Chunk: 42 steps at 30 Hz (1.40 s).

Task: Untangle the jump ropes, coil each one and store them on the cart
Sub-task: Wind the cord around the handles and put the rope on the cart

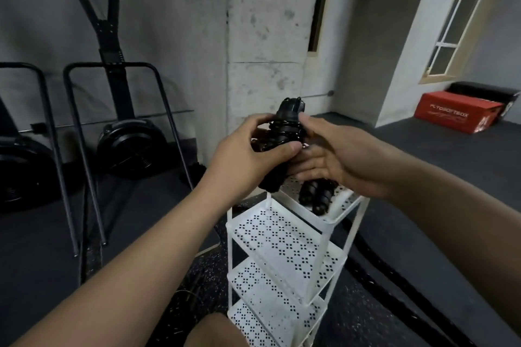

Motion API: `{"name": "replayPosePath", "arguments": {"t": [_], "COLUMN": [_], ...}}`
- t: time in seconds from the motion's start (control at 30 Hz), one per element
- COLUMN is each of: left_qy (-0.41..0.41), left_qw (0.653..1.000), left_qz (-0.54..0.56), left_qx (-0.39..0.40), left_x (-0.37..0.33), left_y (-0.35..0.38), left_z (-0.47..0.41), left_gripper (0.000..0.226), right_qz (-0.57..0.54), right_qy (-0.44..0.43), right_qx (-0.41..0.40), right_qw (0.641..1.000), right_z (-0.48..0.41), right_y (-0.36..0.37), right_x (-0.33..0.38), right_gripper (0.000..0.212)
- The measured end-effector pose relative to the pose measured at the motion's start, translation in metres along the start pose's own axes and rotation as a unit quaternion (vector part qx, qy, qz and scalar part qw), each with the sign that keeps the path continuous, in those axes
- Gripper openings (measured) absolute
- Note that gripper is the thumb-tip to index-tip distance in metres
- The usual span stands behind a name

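1. The left hand (248, 158) grips the coiled rope (287, 127) from its left side. The fingers go round the back and the thumb lies across the front of the windings.
2. The right hand (346, 158) holds the same bundle from the opposite side, with the thumb against the upper part and the fingers underneath (they are partly hidden behind the left thumb, so I cannot say how much they curl).
3. The rope is in the air between the two palms, and the handle ends (291, 107) stand up above the fingers. It touches no shelf.
4. Just below the right hand lies a second rope (317, 194), already coiled, on the top shelf (348, 205) of the white cart (282, 236).
5. In my judgement the coiling is nearly complete. What remains is to secure the last turn and put the bundle down.
6. If either hand relaxes before the loose end is tucked in, the thin, smooth cord can spring open and the turns can slide off the handles.
7. The free place under the hands is small, because the second rope takes much of the shelf. A bundle dropped on top of it can roll over the low rim, or the two cords can catch each other again.
8. The cart looks light (this is only my impression), so a hard push downward may shift it.
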<state>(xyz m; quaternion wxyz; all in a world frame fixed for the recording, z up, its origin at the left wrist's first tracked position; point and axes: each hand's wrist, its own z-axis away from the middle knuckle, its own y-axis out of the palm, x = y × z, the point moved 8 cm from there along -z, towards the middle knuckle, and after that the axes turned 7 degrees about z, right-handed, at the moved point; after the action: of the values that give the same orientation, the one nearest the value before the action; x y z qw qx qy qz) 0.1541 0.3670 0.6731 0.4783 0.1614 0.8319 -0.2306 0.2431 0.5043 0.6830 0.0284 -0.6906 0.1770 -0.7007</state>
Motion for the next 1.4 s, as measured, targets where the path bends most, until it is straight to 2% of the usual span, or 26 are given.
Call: {"name": "replayPosePath", "arguments": {"t": [0.13, 0.23, 0.3, 0.33, 0.37, 0.4, 0.47, 0.57, 0.63, 0.73, 0.87, 0.93, 1.1, 1.27, 1.4], "left_qy": [0.002, -0.003, -0.016, -0.024, -0.036, -0.054, -0.086, -0.106, -0.107, -0.094, -0.083, -0.085, -0.079, -0.039, -0.010], "left_qw": [0.999, 0.999, 0.999, 0.999, 0.998, 0.996, 0.992, 0.990, 0.991, 0.993, 0.993, 0.993, 0.992, 0.985, 0.981], "left_qz": [-0.006, 0.004, 0.030, 0.043, 0.057, 0.072, 0.095, 0.088, 0.081, 0.049, 0.024, 0.017, -0.020, -0.133, -0.162], "left_qx": [0.036, 0.038, 0.027, 0.019, 0.012, 0.008, 0.015, 0.025, 0.031, 0.059, 0.081, 0.085, 0.091, 0.107, 0.105], "left_x": [-0.006, -0.001, 0.008, 0.013, 0.017, 0.022, 0.030, 0.038, 0.039, 0.035, 0.030, 0.028, 0.024, 0.017, 0.008], "left_y": [0.026, 0.024, 0.013, 0.007, 0.000, -0.006, -0.014, -0.022, -0.018, -0.004, 0.014, 0.020, 0.034, 0.055, 0.078], "left_z": [-0.007, -0.001, 0.003, 0.004, 0.005, 0.005, 0.003, 0.002, 0.002, 0.003, 0.000, -0.002, -0.004, -0.005, -0.014], "left_gripper": [0.058, 0.055, 0.051, 0.048, 0.045, 0.041, 0.037, 0.035, 0.035, 0.043, 0.045, 0.042, 0.041, 0.053, 0.056], "right_qz": [-0.034, -0.058, -0.006, 0.064, 0.164, 0.279, 0.457, 0.581, 0.603, 0.589, 0.574, 0.584, 0.617, 0.598, 0.593], "right_qy": [0.008, 0.018, 0.010, -0.005, -0.034, -0.067, -0.109, -0.075, -0.039, 0.019, 0.014, 0.013, -0.035, -0.053, -0.063], "right_qx": [-0.013, 0.022, 0.034, 0.029, 0.012, -0.007, -0.006, 0.085, 0.156, 0.228, 0.221, 0.222, 0.180, 0.126, 0.091], "right_qw": [0.999, 0.998, 0.999, 0.998, 0.986, 0.958, 0.883, 0.806, 0.781, 0.775, 0.788, 0.780, 0.766, 0.790, 0.798], "right_z": [0.004, 0.009, 0.009, 0.007, 0.002, -0.002, -0.014, -0.035, -0.042, -0.048, -0.062, -0.065, -0.072, -0.076, -0.079], "right_y": [-0.026, -0.018, -0.014, -0.018, -0.027, -0.039, -0.060, -0.081, -0.084, -0.083, -0.095, -0.097, -0.092, -0.094, -0.108], "right_x": [-0.005, -0.018, -0.022, -0.019, -0.013, -0.004, 0.008, -0.009, -0.025, -0.040, -0.045, -0.054, -0.063, -0.068, -0.068], "right_gripper": [0.044, 0.046, 0.041, 0.034, 0.025, 0.019, 0.025, 0.046, 0.067, 0.081, 0.094, 0.095, 0.081, 0.048, 0.048]}}
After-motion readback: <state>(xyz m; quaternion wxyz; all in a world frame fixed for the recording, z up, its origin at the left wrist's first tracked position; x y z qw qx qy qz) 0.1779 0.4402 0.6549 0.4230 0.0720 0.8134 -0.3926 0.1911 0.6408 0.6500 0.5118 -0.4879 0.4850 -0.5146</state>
